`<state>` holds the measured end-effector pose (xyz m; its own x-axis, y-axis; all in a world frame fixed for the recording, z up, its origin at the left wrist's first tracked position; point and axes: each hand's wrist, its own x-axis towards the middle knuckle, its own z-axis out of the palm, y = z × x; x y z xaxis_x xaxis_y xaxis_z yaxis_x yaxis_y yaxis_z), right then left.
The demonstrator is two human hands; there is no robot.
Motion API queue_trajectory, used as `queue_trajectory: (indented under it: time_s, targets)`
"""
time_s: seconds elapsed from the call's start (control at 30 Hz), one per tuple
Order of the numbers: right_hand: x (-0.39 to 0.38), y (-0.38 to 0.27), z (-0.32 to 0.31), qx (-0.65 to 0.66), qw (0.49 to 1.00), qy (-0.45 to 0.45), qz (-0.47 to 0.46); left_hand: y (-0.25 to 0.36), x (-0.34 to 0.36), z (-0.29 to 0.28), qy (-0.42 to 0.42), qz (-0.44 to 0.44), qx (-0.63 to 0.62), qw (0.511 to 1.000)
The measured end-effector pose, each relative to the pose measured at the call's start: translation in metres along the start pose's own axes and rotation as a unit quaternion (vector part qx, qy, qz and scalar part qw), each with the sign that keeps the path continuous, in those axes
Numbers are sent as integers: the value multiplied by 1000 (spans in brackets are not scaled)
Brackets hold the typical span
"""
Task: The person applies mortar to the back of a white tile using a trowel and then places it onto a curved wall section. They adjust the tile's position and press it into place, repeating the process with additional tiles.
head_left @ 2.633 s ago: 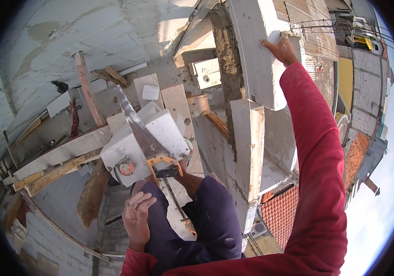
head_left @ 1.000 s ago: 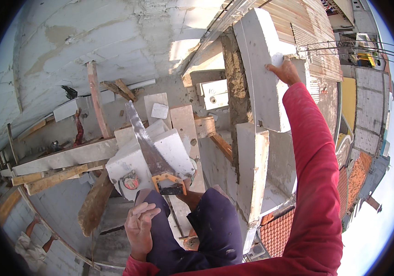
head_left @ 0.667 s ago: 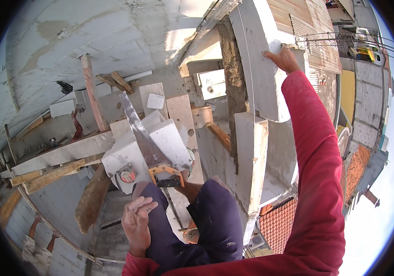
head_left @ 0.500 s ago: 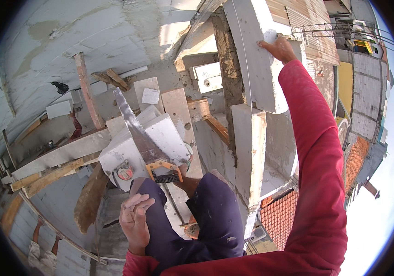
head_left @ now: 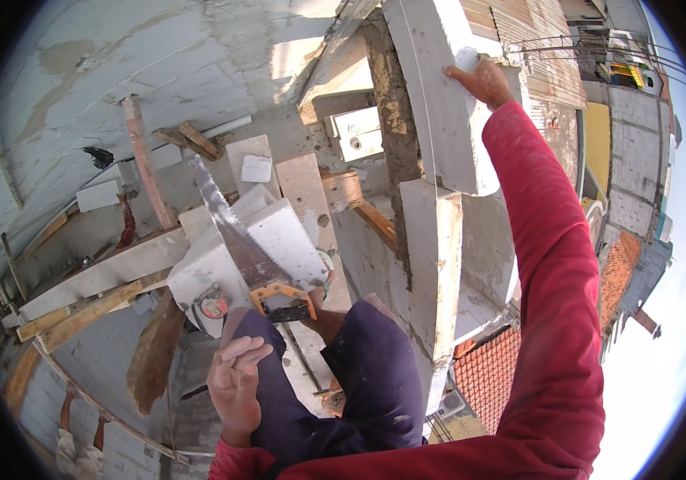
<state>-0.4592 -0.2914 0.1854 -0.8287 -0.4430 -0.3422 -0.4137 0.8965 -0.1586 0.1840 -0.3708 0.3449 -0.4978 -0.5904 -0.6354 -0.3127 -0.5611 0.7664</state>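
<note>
My right hand (head_left: 483, 82) grips the upper right edge of a large white aerated-concrete block (head_left: 439, 96), thumb on its near face, some fingers hidden behind the edge. The block sits along the top of the wall (head_left: 427, 240). Over my left thigh hovers my left hand (head_left: 235, 388), empty, its fingers loosely bent and apart. A handsaw (head_left: 239, 240) with an orange and black handle lies across white block pieces (head_left: 283, 236) before my knees, blade pointing away. Beside its handle, a round red and grey tape measure (head_left: 213, 304) rests on a block.
A long beam (head_left: 111, 272) and rough planks (head_left: 155, 352) lie to the left. A reddish post (head_left: 147, 164) stands farther back. At the lower left are another person's arms (head_left: 83, 420). Beyond the wall on the right, a drop shows tiled roofs (head_left: 487, 368).
The view has shifted very slightly. Both hands keep their places, the right on the block and the left above my thigh.
</note>
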Motion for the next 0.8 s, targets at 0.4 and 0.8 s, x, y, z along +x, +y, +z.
queue_trajectory:
  time_s: [0.4, 0.8]
  targets:
    - [-13, -11, 16, 18, 1000, -6, 16, -50, 131, 195, -281, -89, 73, 953]
    - [-17, -23, 22, 14, 1000, 0, 15, -136, 237, 272, -273, -99, -17, 957]
